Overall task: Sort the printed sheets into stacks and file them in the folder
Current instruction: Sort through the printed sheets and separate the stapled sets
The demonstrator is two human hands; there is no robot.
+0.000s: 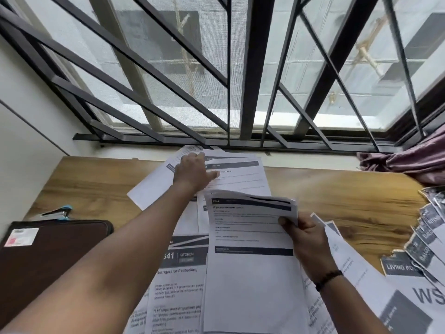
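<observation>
My left hand [193, 171] reaches far forward and lies flat, fingers spread, on a loose pile of printed sheets [240, 175] near the window. My right hand [307, 237] grips a small bundle of printed sheets [250, 261] by its right edge, thumb on top, held above the desk. Under that bundle lies a sheet headed "KITCHEN" [183, 273], with more sheets around it. A dark brown folder [45, 259] with a white label lies closed at the left edge of the desk.
A blue stapler [60, 213] sits just behind the folder. Several overlapping sheets with dark headers, one reading "LIVING RO", fan out along the right edge [426, 237]. A purple cloth [409, 162] lies at the back right. A barred window [228, 92] closes off the wooden desk [349, 198].
</observation>
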